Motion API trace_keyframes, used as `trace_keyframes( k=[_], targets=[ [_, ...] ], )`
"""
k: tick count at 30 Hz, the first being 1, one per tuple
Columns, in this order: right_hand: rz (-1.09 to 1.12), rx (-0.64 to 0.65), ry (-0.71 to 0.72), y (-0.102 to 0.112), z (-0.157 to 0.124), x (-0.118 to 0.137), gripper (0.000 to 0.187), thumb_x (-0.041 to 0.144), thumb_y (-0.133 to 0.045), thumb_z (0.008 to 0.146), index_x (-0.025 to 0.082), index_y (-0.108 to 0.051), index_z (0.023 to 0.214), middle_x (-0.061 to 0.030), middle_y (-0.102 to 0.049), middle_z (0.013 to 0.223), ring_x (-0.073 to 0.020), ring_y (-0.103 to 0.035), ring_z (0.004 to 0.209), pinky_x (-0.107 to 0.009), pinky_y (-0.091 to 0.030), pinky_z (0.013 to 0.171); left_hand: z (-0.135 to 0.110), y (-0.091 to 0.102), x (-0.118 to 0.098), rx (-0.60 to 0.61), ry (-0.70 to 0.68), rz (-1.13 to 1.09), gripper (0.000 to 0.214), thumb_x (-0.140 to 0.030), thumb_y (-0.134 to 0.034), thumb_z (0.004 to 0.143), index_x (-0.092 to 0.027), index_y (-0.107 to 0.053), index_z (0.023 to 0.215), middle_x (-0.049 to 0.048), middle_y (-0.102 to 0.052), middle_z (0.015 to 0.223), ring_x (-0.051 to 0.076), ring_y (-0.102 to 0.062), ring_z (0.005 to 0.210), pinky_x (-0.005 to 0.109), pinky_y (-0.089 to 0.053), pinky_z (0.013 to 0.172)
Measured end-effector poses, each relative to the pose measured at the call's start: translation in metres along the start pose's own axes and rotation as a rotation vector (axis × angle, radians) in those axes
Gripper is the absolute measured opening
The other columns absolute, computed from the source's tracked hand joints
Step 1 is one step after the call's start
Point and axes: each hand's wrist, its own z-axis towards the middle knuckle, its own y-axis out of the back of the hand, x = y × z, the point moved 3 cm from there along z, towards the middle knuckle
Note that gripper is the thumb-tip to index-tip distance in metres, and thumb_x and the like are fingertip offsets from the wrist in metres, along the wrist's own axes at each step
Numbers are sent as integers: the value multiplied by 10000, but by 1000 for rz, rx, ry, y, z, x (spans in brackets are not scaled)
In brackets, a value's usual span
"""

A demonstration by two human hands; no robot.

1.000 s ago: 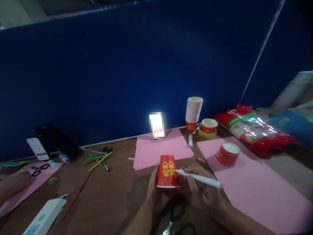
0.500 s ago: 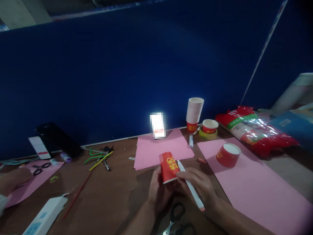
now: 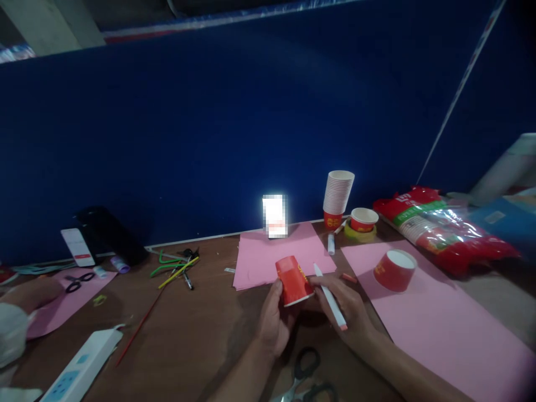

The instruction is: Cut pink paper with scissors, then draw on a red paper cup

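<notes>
A red paper cup (image 3: 293,280) with yellow print is held upside down and tilted above the brown table. My left hand (image 3: 274,318) grips it from below at its rim. My right hand (image 3: 345,310) is closed round a white marker (image 3: 330,297) with a pink end, and its fingers also touch the cup's right side. The marker's tip points up beside the cup.
Pink paper sheets (image 3: 422,324) lie right and behind (image 3: 268,257). A cut red cup (image 3: 393,270), a cup stack (image 3: 337,195), a cup on tape (image 3: 362,220) and a red bag (image 3: 444,231) sit right. Scissors (image 3: 304,379) lie near me. Another person's hand (image 3: 29,293) and a power strip (image 3: 79,368) are left.
The cup has been turned and tilted, its print swinging to the right. The marker swung from lying sideways to pointing up and away. The view shifted slightly.
</notes>
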Motion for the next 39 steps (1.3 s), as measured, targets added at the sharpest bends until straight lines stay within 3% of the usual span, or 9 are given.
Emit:
trace_keyframes(
  k=[6, 13, 23, 28, 32, 36, 39],
  targets=[
    [-6, 4, 21, -8, -1, 2, 285, 227, -595, 848, 216, -577, 1132, -90, -693, 1022, -226, -676, 913, -345, -555, 813, 2, 4, -2, -11, -167, 114, 314, -268, -718, 746, -187, -658, 1043, 39, -717, 988, 154, -665, 848, 282, -486, 846],
    [-8, 4, -53, -8, -3, -6, 253, 218, -563, 873, 208, -568, 1125, -95, -683, 1033, -222, -673, 906, -342, -546, 805, 3, 4, 1, 72, -140, 59, 393, -342, -607, 838, -215, -589, 1210, 62, -669, 1155, 188, -626, 1022, 313, -464, 907],
    [-31, -8, -47, -8, -2, -7, 237, 179, -534, 870, 206, -611, 1093, -87, -698, 1026, -213, -675, 905, -336, -531, 832, 3, 8, 1, 28, -143, 129, 443, -261, -668, 795, -246, -567, 1226, 44, -682, 1127, 158, -647, 967, 297, -465, 902],
    [-42, 32, -85, -11, -4, -11, 250, 191, -501, 882, 190, -579, 1120, -111, -688, 1044, -226, -666, 932, -358, -530, 825, 6, 12, 1, 60, -307, 259, 494, -271, -697, 763, -201, -542, 1227, 86, -646, 1180, 223, -603, 1074, 379, -439, 965],
    [-31, 61, -116, -14, -5, -14, 245, 204, -509, 878, 188, -572, 1114, -109, -691, 1048, -224, -667, 936, -350, -533, 820, 4, 11, -4, 21, -440, 458, 525, -283, -718, 734, -188, -523, 1212, 105, -617, 1214, 236, -581, 1105, 382, -443, 963],
    [-20, 82, -128, -14, -6, -15, 258, 209, -508, 875, 192, -576, 1123, -94, -699, 1039, -225, -670, 940, -333, -536, 807, -1, 8, -10, -43, -486, 589, 621, -294, -770, 655, -180, -504, 1205, 121, -614, 1209, 251, -584, 1102, 377, -457, 942],
    [-22, 98, -149, -14, -6, -16, 259, 205, -500, 872, 192, -589, 1115, -86, -706, 1022, -222, -676, 917, -327, -535, 800, -4, 5, -11, -24, -489, 631, 661, -297, -779, 635, -178, -488, 1217, 129, -616, 1199, 260, -588, 1094, 375, -470, 921]
  ],
)
